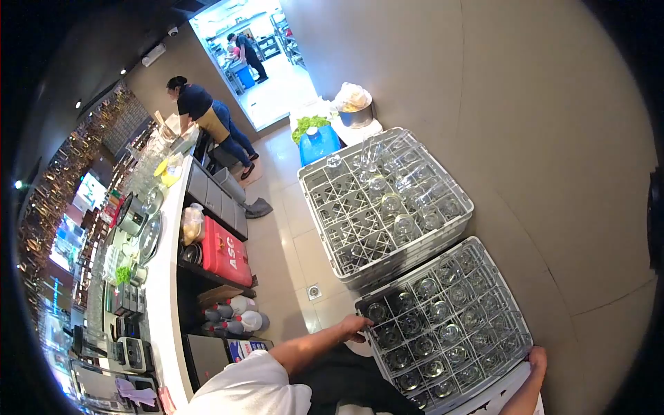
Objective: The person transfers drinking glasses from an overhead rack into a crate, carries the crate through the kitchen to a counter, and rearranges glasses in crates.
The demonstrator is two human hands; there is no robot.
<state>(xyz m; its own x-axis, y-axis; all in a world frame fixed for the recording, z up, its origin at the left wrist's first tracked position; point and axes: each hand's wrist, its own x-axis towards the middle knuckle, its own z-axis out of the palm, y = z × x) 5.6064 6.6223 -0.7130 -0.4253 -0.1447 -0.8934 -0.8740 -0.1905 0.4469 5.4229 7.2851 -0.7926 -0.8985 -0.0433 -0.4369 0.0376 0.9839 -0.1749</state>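
Observation:
A grey plastic glass rack (523, 330), its compartments filled with clear glasses, is right in front of me. My left hand (355, 328) has its fingers wrapped round the rack's near left edge. At the opposite side my right hand (537, 360) grips the rack's right corner, with part of the fingers hidden. Beyond it, close to the held rack, stands a stack of glass racks (387, 257). The top one has clear glasses mostly on its right side and several bare compartments on its left.
A white counter (170, 277) runs along the left, with a red cooler box (225, 252) and jugs (238, 315) beneath. Another person (200, 114) leans over its far end. A blue container (319, 145) and a metal pot (356, 116) stand behind the racks; a doorway opens beyond.

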